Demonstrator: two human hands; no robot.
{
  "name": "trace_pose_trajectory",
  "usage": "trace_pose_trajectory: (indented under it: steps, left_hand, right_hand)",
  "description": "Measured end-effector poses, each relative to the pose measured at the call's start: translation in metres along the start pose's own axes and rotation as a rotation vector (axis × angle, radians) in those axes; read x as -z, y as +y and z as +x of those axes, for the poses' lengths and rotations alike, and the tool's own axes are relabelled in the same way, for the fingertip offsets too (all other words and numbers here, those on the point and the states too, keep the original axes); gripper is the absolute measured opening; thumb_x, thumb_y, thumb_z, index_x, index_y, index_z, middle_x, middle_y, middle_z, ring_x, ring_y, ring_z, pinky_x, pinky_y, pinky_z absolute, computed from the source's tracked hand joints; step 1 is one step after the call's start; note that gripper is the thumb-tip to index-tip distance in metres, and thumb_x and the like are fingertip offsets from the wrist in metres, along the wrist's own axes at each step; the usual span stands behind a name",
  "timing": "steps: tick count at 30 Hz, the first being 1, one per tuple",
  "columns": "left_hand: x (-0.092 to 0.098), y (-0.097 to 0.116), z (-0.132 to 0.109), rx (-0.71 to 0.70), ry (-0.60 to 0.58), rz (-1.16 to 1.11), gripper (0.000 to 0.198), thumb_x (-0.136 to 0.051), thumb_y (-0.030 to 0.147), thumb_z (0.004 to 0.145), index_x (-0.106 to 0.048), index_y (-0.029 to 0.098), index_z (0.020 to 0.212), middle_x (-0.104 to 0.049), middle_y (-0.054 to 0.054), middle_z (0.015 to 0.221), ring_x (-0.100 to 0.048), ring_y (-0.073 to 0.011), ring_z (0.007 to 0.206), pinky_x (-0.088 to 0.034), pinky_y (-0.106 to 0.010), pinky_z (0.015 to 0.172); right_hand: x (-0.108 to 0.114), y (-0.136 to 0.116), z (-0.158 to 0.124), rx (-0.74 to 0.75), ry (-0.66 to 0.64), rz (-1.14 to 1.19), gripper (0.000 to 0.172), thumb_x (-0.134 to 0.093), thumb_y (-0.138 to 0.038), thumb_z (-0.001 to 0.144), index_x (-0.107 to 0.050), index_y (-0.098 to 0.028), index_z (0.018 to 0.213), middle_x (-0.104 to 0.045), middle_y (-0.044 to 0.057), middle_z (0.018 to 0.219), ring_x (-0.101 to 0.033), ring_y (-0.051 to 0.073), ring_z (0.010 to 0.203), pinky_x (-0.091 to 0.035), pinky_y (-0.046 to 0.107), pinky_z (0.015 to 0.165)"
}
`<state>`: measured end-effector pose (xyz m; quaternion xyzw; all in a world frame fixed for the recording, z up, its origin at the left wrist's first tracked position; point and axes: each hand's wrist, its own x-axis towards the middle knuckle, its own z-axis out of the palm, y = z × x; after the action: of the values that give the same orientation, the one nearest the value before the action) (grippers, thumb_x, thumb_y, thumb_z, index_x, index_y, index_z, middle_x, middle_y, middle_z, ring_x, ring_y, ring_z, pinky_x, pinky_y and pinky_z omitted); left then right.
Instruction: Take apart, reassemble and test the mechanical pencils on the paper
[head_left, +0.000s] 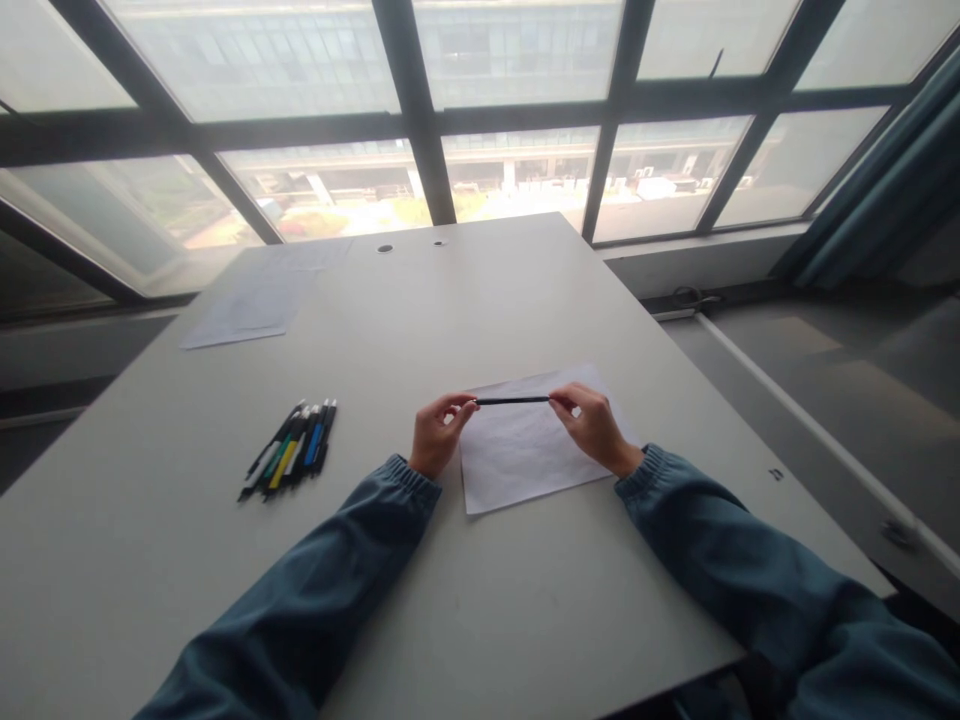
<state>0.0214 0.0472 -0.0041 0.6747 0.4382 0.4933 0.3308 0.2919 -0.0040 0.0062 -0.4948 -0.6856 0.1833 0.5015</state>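
Observation:
A slim black pen (513,401) is held level between my two hands, above a white sheet of paper (517,460). My left hand (441,430) pinches its left end between thumb and fingers. The right end is pinched the same way by my right hand (591,425). The sheet lies at a slight angle on the table, partly covered by my right hand and wrist. To the left of my left hand lies a bunch of several pens (292,450), side by side, with dark, white, green, yellow and blue parts.
The white table (465,320) reaches to a window wall with dark frames (420,110). More papers (247,300) lie at its far left. Two small round holes sit near the far edge. A small dark mark (775,474) is near the right edge. A blue curtain (885,190) hangs at right.

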Motion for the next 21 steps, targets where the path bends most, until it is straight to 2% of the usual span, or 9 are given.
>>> trace_pose_trajectory:
  steps: [7, 11, 15, 16, 18, 21]
  left_hand:
    - [0.003, 0.002, 0.001, 0.024, 0.038, 0.032, 0.029, -0.074, 0.046, 0.084, -0.077, 0.017, 0.088, -0.077, -0.007, 0.077, -0.074, -0.0205, 0.074, -0.057, -0.031, 0.07]
    - [0.004, 0.002, 0.002, 0.024, 0.044, 0.022, 0.03, -0.073, 0.046, 0.085, -0.076, 0.016, 0.085, -0.077, -0.007, 0.075, -0.074, -0.0203, 0.073, -0.057, -0.03, 0.068]
    - [0.005, 0.002, 0.002, 0.056, 0.011, 0.016, 0.034, -0.073, 0.049, 0.084, -0.075, 0.016, 0.084, -0.077, -0.007, 0.076, -0.073, -0.021, 0.073, -0.056, -0.031, 0.069]
    - [0.006, 0.003, 0.002, 0.07, -0.015, 0.009, 0.035, -0.072, 0.05, 0.084, -0.075, 0.015, 0.086, -0.077, -0.008, 0.078, -0.073, -0.0213, 0.075, -0.056, -0.031, 0.072]
    - [0.005, 0.004, 0.002, 0.085, -0.077, -0.019, 0.04, -0.067, 0.051, 0.088, -0.073, 0.015, 0.105, -0.077, -0.008, 0.085, -0.073, -0.0214, 0.081, -0.056, -0.033, 0.078]
    - [0.004, 0.008, 0.001, 0.073, -0.132, -0.031, 0.053, -0.055, 0.051, 0.096, -0.056, 0.017, 0.135, -0.077, -0.008, 0.095, -0.072, -0.0206, 0.09, -0.053, -0.035, 0.088]
  right_hand:
    - [-0.001, -0.006, 0.0, 0.074, -0.014, -0.057, 0.019, -0.053, -0.028, 0.098, -0.071, -0.025, 0.093, -0.066, 0.006, 0.087, -0.059, 0.02, 0.075, -0.048, 0.033, 0.075]
    - [0.002, -0.005, -0.001, 0.169, -0.135, -0.242, 0.023, -0.047, -0.024, 0.101, -0.07, -0.023, 0.096, -0.067, 0.007, 0.089, -0.06, 0.019, 0.078, -0.045, 0.03, 0.073]
    - [0.007, -0.005, -0.001, 0.245, -0.235, -0.463, 0.024, -0.048, -0.021, 0.101, -0.068, -0.021, 0.089, -0.067, 0.006, 0.082, -0.058, 0.017, 0.074, -0.039, 0.028, 0.069]
    - [0.01, -0.005, 0.0, 0.257, -0.244, -0.494, 0.023, -0.049, -0.021, 0.1, -0.068, -0.02, 0.088, -0.067, 0.006, 0.082, -0.058, 0.017, 0.073, -0.038, 0.028, 0.068]
    - [0.017, -0.001, 0.005, 0.266, -0.23, -0.54, 0.022, -0.05, -0.021, 0.1, -0.069, -0.019, 0.088, -0.069, 0.005, 0.082, -0.059, 0.016, 0.074, -0.037, 0.027, 0.068]
    - [0.037, 0.014, 0.023, 0.202, -0.105, -0.608, 0.023, -0.05, -0.024, 0.1, -0.07, -0.019, 0.089, -0.071, 0.006, 0.085, -0.061, 0.016, 0.076, -0.037, 0.027, 0.069]
